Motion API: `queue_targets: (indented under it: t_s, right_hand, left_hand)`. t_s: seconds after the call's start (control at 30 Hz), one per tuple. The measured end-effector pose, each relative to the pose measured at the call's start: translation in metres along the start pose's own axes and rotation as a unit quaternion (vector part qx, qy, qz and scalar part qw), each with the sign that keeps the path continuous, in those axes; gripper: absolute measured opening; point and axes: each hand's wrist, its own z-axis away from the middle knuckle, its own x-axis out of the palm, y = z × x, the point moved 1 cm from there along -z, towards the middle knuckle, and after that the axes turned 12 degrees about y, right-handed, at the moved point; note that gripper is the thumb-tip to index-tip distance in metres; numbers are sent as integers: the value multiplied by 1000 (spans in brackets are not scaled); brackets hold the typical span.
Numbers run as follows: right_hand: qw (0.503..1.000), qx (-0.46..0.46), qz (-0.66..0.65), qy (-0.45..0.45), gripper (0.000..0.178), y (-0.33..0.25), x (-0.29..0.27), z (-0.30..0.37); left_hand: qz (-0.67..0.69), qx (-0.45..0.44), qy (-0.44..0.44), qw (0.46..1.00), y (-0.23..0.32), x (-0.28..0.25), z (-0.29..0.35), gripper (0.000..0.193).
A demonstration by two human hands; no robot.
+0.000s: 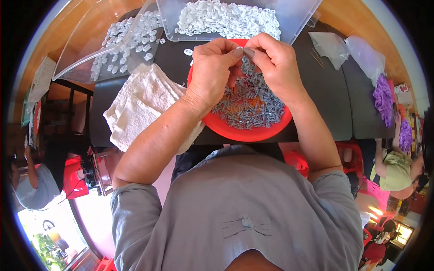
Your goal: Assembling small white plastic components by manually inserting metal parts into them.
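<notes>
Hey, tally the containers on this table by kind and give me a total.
Clear plastic bins of small white plastic pieces: 2
Round red plastic plate of small grey metal parts: 1
Total: 3

I see the plate (253, 131) on the counter (325, 99), both hands over it. Left of the plate lies the towel (140, 106); behind the plate, two bins (289, 18); right of the plate, bags (343, 49).
</notes>
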Motion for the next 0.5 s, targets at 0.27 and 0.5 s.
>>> queue_targets:
  t_s: [0.27,0.5]
  right_hand:
    - [999,27,-18,-2,8,2,-1,-4]
    - [998,53,-20,-5,9,2,-1,-5]
  left_hand:
    - [26,-42,-8,999,5,-6,-2,14]
    - [24,-36,-7,999,9,-6,-1,15]
